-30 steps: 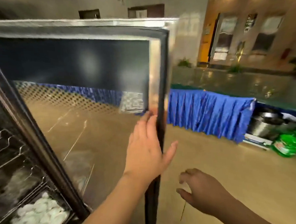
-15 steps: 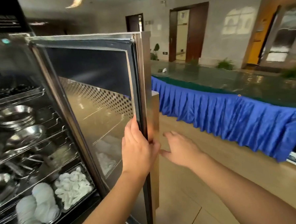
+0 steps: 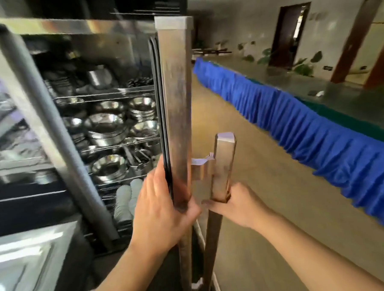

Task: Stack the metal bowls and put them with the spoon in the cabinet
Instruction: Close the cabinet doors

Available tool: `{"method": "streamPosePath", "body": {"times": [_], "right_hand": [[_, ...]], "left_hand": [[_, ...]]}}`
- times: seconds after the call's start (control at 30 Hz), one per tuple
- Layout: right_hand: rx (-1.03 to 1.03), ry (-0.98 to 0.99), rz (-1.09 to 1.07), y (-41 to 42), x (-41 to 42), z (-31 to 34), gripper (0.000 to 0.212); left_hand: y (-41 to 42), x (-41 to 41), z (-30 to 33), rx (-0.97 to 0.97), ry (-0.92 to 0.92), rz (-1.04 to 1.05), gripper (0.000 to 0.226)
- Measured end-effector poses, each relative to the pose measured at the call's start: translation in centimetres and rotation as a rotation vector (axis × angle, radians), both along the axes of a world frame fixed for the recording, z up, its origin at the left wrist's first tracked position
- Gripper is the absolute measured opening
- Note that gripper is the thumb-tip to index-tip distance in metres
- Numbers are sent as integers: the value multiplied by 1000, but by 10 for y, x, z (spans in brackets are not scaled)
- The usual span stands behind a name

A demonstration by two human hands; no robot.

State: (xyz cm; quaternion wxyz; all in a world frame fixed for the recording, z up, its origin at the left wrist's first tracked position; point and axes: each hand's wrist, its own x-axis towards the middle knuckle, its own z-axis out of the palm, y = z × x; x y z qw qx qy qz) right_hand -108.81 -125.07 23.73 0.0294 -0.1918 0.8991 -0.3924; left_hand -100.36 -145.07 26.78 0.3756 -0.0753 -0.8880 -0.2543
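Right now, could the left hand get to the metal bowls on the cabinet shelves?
Probably yes: the left hand grips the door edge, and the door is open, leaving the bowls uncovered. It would have to let go first.

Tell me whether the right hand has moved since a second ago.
Yes. The right hand has risen from hanging free below the cabinet door's edge to touching the door's handle bar.
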Motion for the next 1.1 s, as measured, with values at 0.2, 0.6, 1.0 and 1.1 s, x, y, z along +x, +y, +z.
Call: {"method": "streamPosePath", "body": {"times": [0.2,0.6,1.0,1.1], "right_hand": [[-60,-71,296,-88,-1,-4,60],[6,-92,475,-270,-44,-3,58],[-154,-83,527,-430,-103,23,49],[-271,-72,497,-460,-118,38,45]], "left_hand": [[-83,16,-4,26,-1,273,93],[-227,-16,-5,-39,-17,588,71],[-369,-97,-2,-43,-85,614,64],[-401,-119,-1,-81,-107,598,64]]}}
